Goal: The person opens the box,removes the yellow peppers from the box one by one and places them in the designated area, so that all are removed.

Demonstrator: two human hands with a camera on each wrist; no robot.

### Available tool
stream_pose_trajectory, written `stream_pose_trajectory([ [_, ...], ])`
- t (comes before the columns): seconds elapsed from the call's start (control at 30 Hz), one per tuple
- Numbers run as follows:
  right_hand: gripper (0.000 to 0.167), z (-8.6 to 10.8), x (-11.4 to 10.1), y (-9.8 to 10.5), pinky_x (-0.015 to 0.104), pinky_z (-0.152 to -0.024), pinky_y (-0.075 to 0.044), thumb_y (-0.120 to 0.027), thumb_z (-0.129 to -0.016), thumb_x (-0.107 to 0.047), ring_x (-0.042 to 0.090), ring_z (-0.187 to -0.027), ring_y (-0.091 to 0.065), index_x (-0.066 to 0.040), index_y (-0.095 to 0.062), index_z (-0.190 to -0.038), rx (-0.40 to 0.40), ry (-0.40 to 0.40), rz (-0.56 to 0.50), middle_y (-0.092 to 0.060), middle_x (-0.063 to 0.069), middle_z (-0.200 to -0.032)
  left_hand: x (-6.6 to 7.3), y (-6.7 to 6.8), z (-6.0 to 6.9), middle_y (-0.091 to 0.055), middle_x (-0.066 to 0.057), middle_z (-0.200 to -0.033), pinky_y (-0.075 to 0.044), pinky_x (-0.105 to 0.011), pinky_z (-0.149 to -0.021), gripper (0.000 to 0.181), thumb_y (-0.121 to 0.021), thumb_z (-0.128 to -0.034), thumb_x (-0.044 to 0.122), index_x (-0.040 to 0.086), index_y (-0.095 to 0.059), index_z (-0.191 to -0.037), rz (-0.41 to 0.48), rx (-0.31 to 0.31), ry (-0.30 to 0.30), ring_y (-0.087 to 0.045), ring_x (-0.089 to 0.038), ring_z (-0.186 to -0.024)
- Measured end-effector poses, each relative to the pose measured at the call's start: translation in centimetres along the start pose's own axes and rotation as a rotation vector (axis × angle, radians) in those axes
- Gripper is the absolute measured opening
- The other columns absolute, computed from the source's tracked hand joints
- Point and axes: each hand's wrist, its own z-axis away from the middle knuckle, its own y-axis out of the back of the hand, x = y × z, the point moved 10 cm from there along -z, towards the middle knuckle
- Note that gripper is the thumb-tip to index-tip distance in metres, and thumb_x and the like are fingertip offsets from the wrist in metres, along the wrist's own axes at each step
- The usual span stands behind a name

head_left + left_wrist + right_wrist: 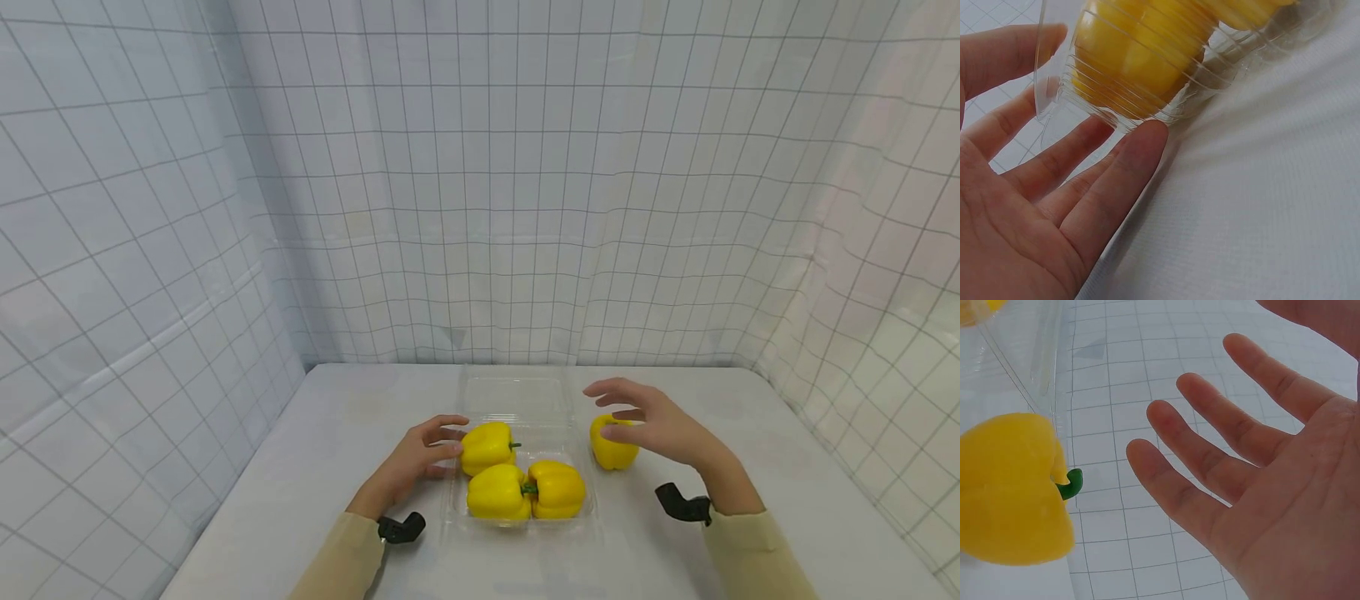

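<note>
A clear box (557, 440) sits mid-tabletop (360, 408), its lid (513, 392) folded back on the far side. Three yellow peppers lie inside: the rear pepper (486, 447) at the left, its stem to the right, and in front of it the left pepper (495, 493) and the right pepper (560, 490), stems meeting in the middle. The loose pepper (615, 457) is on the tabletop just right of the box. Of the hands, the left hand (416, 454) is at the box's left side, fingers apart and gently bent, fingertips against or very near the wall, gripping nothing. The right hand (663, 427) hangs by the loose pepper, fingers spread and holding nothing; the right wrist view shows a gap between them. A gridded sheet (510, 208) stands behind.
</note>
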Motion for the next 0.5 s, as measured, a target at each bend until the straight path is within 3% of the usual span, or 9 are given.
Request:
stream_pose_trajectory([
  [0.23, 0.047, -0.5, 0.0, -1.7, 0.055, -0.102, -0.046, -0.076, -0.091, -0.034, 0.020, -0.122, -0.057, -0.035, -0.058, -0.135, -0.043, -0.029, -0.008, -0.057, -0.010, -0.137, 0.1, 0.0, 0.1, -0.053, -0.015, -0.143, -0.057, -0.045, -0.088, 0.060, -0.074, -0.0928, 0.032, 0.015, -0.051, -0.146, -0.002, 0.011, 0.006, -0.058, -0.031, -0.121],
  [0.5, 0.047, -1.0, -0.2, -4.4, 0.056, -0.103, -0.044, -0.075, -0.091, -0.024, 0.021, -0.122, -0.056, -0.031, -0.058, -0.135, -0.128, -0.041, -0.021, -0.058, -0.010, -0.136, -0.1, 0.0, 0.0, -0.053, -0.014, -0.143, -0.056, -0.045, -0.089, 0.060, -0.075, -0.0922, 0.033, 0.016, -0.052, -0.145, 0.000, 0.007, 0.013, -0.058, -0.031, -0.121],
])
